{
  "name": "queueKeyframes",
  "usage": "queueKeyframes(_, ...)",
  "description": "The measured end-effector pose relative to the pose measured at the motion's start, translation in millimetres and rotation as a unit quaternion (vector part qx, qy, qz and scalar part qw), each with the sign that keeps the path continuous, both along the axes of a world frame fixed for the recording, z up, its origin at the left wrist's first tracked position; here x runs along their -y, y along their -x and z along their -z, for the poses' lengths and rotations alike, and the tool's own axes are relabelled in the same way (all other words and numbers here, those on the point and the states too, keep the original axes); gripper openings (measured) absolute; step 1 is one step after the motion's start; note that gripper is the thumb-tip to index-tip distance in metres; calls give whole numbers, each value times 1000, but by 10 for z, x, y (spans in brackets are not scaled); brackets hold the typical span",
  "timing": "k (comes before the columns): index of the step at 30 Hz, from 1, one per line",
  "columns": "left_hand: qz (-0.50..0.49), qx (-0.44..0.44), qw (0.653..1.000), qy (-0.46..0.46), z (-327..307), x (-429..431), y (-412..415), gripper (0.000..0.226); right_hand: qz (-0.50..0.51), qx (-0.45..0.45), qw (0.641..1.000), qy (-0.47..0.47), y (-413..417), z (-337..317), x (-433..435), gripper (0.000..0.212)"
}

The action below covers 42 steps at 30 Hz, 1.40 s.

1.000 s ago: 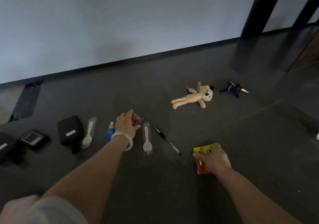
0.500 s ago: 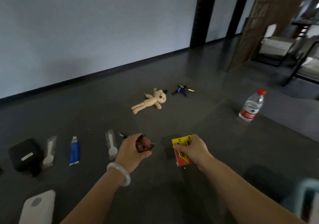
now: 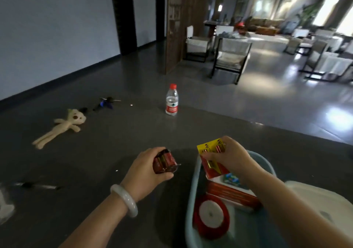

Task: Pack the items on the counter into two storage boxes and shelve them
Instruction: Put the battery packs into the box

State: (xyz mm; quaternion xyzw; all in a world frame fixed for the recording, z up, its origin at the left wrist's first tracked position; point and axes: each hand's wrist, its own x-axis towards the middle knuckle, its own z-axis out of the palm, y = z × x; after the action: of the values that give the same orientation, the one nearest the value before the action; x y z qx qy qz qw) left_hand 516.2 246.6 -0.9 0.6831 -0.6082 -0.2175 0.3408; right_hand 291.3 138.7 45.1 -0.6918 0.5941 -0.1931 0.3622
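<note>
Two red battery packs (image 3: 164, 161) gripped, one yellow-topped (image 3: 211, 147).

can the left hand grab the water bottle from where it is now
Probably not right away. The left hand is already closed on a red battery pack, so it has no free grip. The counter between it and the bottle looks bare, but the bottle stands well beyond the hand.

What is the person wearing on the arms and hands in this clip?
Both forearms are bare, with no sleeves or gloves in view. The left hand has a smooth, pale white bangle around its wrist. The right hand shows no jewellery or watch.
</note>
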Motion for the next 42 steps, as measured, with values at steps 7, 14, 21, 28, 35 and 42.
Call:
queueKeyframes(7,122,31,992,8,-43,274,916,70,124,101,986,-41,1185,183,-201,36)
queueKeyframes(14,187,74,979,20,138,245,1450,77,216,169,961,-45,1687,426,-395,38)
queueKeyframes(21,234,52,967,-88,371,258,1851,72,246,226,941,-44,1795,561,-477,33)
queueKeyframes(28,228,70,964,-116,633,230,2058,73,257,269,927,-43,1745,548,-522,23)
queueKeyframes(35,246,96,959,-102,762,213,2087,64,250,265,930,-40,1726,494,-557,31)
queueKeyframes(42,244,147,955,-88,876,247,2073,62,243,280,928,-47,1770,526,-588,34)
